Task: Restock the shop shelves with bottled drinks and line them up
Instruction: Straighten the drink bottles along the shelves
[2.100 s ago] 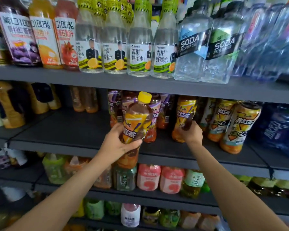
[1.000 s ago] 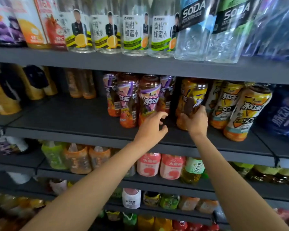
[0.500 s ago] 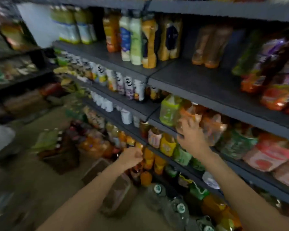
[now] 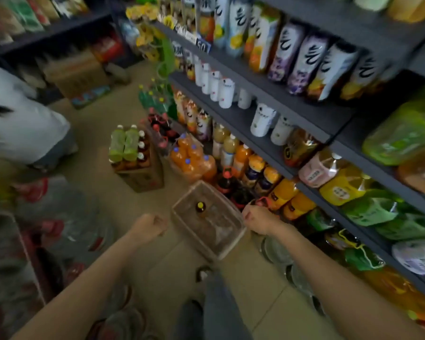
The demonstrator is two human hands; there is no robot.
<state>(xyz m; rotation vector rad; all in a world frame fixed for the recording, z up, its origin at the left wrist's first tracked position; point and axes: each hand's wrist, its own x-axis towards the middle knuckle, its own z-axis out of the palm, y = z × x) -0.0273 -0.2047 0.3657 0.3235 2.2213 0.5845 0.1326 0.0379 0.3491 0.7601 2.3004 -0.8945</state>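
Both hands hover above the floor, empty. The left hand is curled into a loose fist; the right hand has its fingers bent, grasping nothing, just beside the crate rim. Between them, the clear plastic crate rests on the floor. One bottle stands upright inside: yellow cap, dark amber contents. Judgement: a full bottle is moderately heavy, rigid at the cap, slightly yielding and slick at the body. Grasp the shoulder below the cap. Beyond, the shelves carry rows of drinks.
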